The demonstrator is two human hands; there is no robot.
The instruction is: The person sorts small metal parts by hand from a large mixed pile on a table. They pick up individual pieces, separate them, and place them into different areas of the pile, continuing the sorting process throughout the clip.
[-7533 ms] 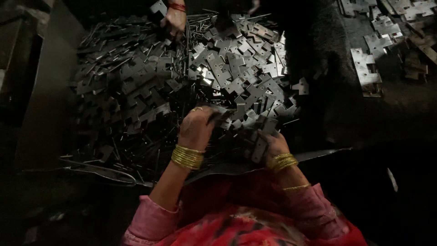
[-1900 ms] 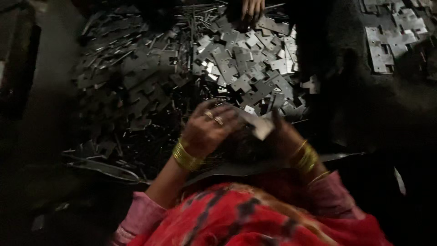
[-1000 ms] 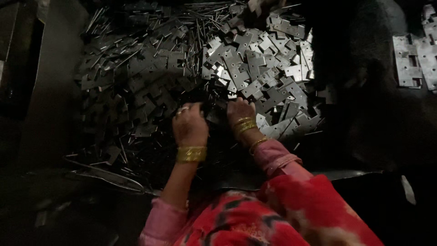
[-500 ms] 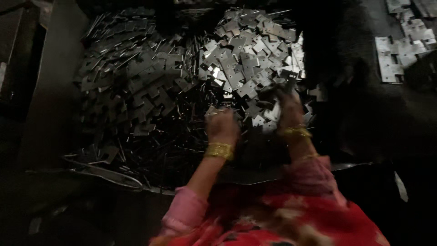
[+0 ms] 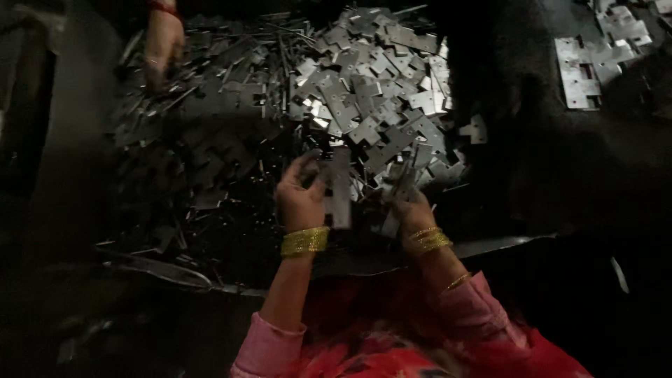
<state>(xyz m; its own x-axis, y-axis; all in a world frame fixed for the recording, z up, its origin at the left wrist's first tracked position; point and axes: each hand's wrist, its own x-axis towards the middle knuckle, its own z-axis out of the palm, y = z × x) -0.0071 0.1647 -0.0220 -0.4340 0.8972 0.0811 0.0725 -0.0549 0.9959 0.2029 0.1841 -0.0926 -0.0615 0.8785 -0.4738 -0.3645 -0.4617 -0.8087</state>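
A big heap of flat grey metal plates (image 5: 364, 105) with notched edges lies in front of me. My left hand (image 5: 299, 196), with gold bangles on the wrist, is closed on one long metal plate (image 5: 339, 187) held upright at the heap's near edge. My right hand (image 5: 409, 203), also wearing bangles, grips another plate (image 5: 402, 185) just to the right, touching the heap. Both forearms come up from pink sleeves at the bottom.
Another person's hand (image 5: 162, 43) with a red bangle reaches into the heap at the top left. A second small group of plates (image 5: 591, 59) lies on the dark surface at the top right. A dark sheet edge (image 5: 504, 243) runs below the heap.
Both hands have drawn back slightly from the heap, each now lifting a plate. The other person's hand has come into view at the top left.
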